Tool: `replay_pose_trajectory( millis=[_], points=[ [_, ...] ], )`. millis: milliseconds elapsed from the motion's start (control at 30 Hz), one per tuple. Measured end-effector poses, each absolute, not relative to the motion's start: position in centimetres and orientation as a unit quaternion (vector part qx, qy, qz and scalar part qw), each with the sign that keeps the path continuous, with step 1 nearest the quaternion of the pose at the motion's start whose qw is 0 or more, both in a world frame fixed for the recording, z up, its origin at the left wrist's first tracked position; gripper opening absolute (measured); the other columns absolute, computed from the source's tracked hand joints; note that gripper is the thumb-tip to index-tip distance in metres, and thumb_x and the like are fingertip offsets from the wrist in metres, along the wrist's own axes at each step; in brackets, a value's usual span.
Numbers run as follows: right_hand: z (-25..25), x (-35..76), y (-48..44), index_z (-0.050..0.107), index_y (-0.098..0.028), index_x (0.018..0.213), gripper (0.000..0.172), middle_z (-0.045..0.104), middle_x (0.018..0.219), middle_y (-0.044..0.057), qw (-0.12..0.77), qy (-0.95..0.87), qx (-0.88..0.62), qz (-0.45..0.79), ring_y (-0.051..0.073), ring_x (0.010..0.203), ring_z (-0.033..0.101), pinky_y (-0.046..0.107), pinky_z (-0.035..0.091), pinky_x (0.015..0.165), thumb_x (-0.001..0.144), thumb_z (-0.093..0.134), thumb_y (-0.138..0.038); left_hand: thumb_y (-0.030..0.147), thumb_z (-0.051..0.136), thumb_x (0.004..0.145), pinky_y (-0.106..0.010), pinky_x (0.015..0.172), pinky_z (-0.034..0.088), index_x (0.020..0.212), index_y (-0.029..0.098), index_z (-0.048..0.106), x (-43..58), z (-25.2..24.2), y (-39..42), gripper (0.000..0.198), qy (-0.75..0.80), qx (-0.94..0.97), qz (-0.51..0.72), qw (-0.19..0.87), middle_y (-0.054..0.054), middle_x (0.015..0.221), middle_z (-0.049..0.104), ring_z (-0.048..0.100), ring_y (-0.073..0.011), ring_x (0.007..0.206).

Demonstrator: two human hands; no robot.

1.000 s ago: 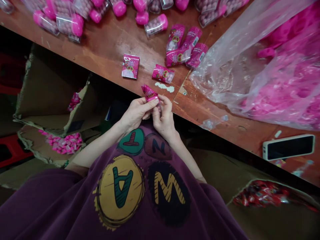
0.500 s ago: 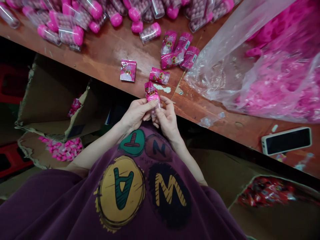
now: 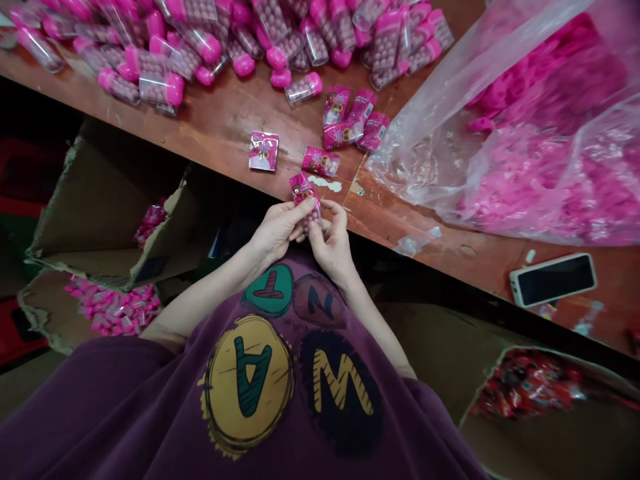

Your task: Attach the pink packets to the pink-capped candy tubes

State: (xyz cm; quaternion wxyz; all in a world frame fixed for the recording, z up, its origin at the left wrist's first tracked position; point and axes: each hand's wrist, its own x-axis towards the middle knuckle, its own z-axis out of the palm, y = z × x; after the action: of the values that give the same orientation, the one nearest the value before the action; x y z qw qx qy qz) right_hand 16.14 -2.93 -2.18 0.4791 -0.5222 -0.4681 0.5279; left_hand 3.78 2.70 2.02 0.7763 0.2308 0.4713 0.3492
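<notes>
Before my chest, at the table's front edge, I hold a small clear bottle of pink candy balls [image 3: 313, 217]. A shiny pink printed sleeve [image 3: 301, 188] sits over its capped upper end, and the balls show below it. My left hand [image 3: 278, 228] pinches the sleeve and bottle between thumb and fingers. My right hand [image 3: 333, 241] grips the lower part of the bottle, thumb in front; some fingertips are hidden behind it. Just beyond lies a sleeved bottle [image 3: 321, 161], with a flat square of printed sleeve material [image 3: 263, 151] to its left.
Several sleeved bottles [image 3: 345, 133] lie grouped behind, and a heap of pink-capped bottles [image 3: 173, 60] spreads along the back. A plastic bag of pink pieces [image 3: 540, 180] and a phone [image 3: 553, 279] are on the right. Cardboard boxes [image 3: 105, 200] stand below the table edge.
The printed sleeve has come down over the bottle's pink cap, which showed before. Both hands keep hold of the bottle. The whole view has shifted slightly.
</notes>
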Motion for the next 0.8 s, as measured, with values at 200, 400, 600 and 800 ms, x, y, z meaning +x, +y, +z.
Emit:
replay_pose_trajectory(
  millis=[200, 400, 600, 800],
  points=[
    [-2.5, 16.0, -2.8, 0.040, -0.032, 0.140, 0.052, 0.065, 0.083, -0.003, 0.469, -0.473, -0.545, 0.509, 0.013, 0.059, 0.062, 0.031, 0.054, 0.059, 0.100, 0.063, -0.055, 0.038, 0.080, 0.092, -0.020, 0.038, 0.024, 0.073, 0.013, 0.062, 3.8, 1.8, 2.1, 0.036, 0.482, 0.208, 0.357, 0.773, 0.008, 0.050, 0.050, 0.032, -0.0009, 0.035],
    [-1.6, 16.3, -2.3, 0.042, -0.033, 0.132, 0.062, 0.062, 0.084, -0.005, 0.502, -0.323, -0.501, 0.627, 0.008, 0.051, 0.055, 0.021, 0.038, 0.039, 0.090, 0.075, -0.062, 0.050, 0.076, 0.093, -0.020, 0.042, 0.036, 0.078, 0.015, 0.061, 2.6, 0.2, 1.6, 0.042, 0.390, 0.235, 0.304, 0.837, 0.004, 0.058, 0.057, 0.037, -0.0018, 0.037],
    [-1.8, 16.3, -2.1, 0.043, -0.033, 0.129, 0.055, 0.056, 0.067, -0.012, 0.511, -0.317, -0.477, 0.641, 0.004, 0.036, 0.033, 0.021, 0.033, 0.036, 0.093, 0.072, -0.062, 0.052, 0.082, 0.088, -0.019, 0.041, 0.034, 0.083, 0.015, 0.063, 2.4, 0.8, 2.5, 0.042, 0.404, 0.278, 0.313, 0.813, 0.004, 0.060, 0.060, 0.040, -0.0024, 0.039],
    [-1.8, 16.4, -1.6, 0.042, -0.035, 0.129, 0.054, 0.059, 0.069, -0.011, 0.524, -0.326, -0.480, 0.623, 0.006, 0.039, 0.041, 0.021, 0.036, 0.037, 0.092, 0.074, -0.060, 0.049, 0.083, 0.087, -0.018, 0.037, 0.029, 0.082, 0.013, 0.064, 3.2, 0.9, 3.3, 0.041, 0.410, 0.272, 0.326, 0.807, 0.003, 0.057, 0.060, 0.038, -0.0018, 0.037]
  ],
)
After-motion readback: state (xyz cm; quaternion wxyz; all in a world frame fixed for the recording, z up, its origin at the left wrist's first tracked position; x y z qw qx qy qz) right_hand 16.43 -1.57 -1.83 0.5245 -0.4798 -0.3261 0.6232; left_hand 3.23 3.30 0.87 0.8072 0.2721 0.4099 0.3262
